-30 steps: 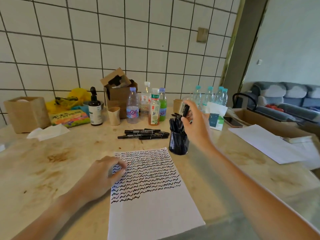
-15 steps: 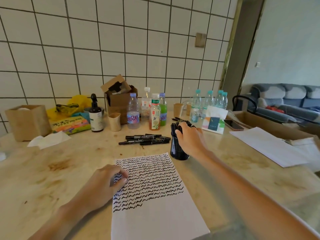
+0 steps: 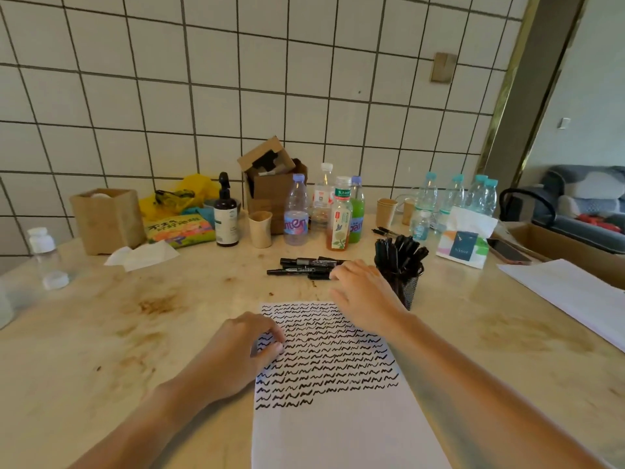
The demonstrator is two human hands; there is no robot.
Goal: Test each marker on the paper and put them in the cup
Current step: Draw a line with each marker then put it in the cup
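**Right hand at the loose markers, left hand pinning the paper**

Your right hand (image 3: 363, 294) is over the table (image 3: 101, 350), palm down, fingers extended and relaxed, nothing held. The fingertips (image 3: 336, 275) reach the right end of the pile of loose markers (image 3: 306, 266); contact looks likely, but you aren't gripping one.

Your left hand (image 3: 236, 350) rests on the left edge of the paper (image 3: 338, 418). Its fingers are curled under with the knuckles down on the sheet, holding it flat. Nothing is inside that hand.

The loose markers are black, capped and lying roughly side by side, flat on the table, just beyond the top edge of the paper. The exact count is unclear because your fingers cover one end.

The cup (image 3: 404, 287) is a black mesh one, upright, just right of your right hand and near the paper's top right corner. It is packed with black markers (image 3: 399, 250) standing up and fanned out.

The paper's upper half is covered in rows of black squiggles, and the last row is only partly filled on the left. The lower half is blank.

Behind the loose markers is a row of bottles (image 3: 338, 218), a cardboard box (image 3: 270, 187), a paper cup (image 3: 260, 229) and a dark pump bottle (image 3: 226, 214). A tissue pack (image 3: 465, 240) sits right of the mesh cup, and a second white sheet (image 3: 568, 292) lies at the far right.
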